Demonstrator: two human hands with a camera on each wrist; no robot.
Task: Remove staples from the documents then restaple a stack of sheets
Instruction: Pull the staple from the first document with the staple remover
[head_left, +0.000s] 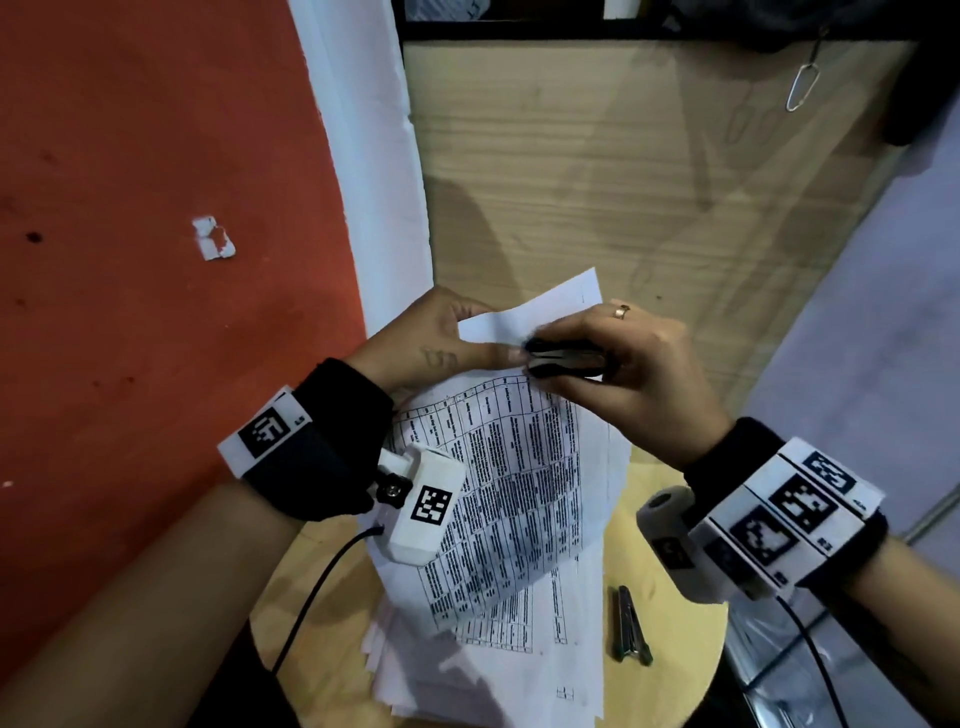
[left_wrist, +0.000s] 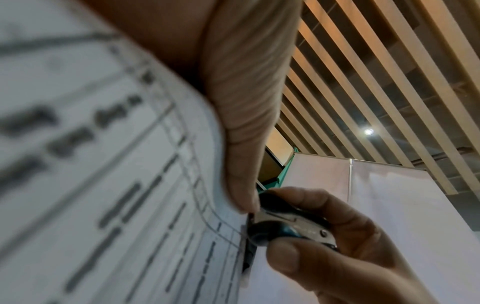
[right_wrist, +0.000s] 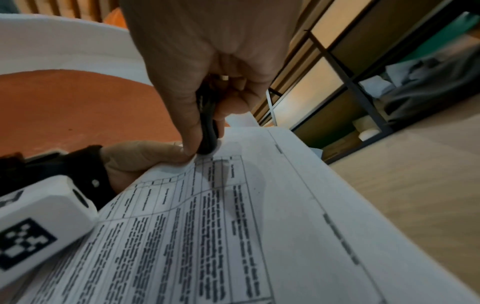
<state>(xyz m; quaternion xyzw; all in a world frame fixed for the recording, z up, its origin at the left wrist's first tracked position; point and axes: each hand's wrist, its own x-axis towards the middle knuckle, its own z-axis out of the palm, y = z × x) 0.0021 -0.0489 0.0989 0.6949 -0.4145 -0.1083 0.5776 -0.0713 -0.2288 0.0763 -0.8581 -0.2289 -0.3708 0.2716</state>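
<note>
At the near edge of the head view, a loose pile of white sheets (head_left: 467, 691) is seen spread on a round wooden stool top (head_left: 675, 670), with no box or tray among them. Just beside the pile, on the bare wood to its right, a metal stapler (head_left: 631, 626) is laid flat, its long axis running roughly near to far. Above the pile, a printed document (head_left: 498, 499) covered with a table of text is held tilted, its lower end hanging toward the pile and its upper corner raised away from the viewer; its long axis runs from near to far, leaning slightly right. That upper corner is pinched by the left hand (head_left: 441, 345), thumb on the printed face and fingers curled behind, a top sheet being folded back over them. Immediately to the right, the right hand (head_left: 628, 364) is closed around a black staple remover (head_left: 563, 358), squeezed between thumb and fingers, its long axis lying crosswise and its claw end pointed left at the corner of the paper, touching it beside the left thumb tip. In the left wrist view the metal claws (left_wrist: 275, 218) are seen set against the sheet's edge; whether a staple is caught there cannot be told. Farther off, a light wooden panel (head_left: 623, 182) stands behind the hands, with a red floor (head_left: 156, 208) to the left.
</note>
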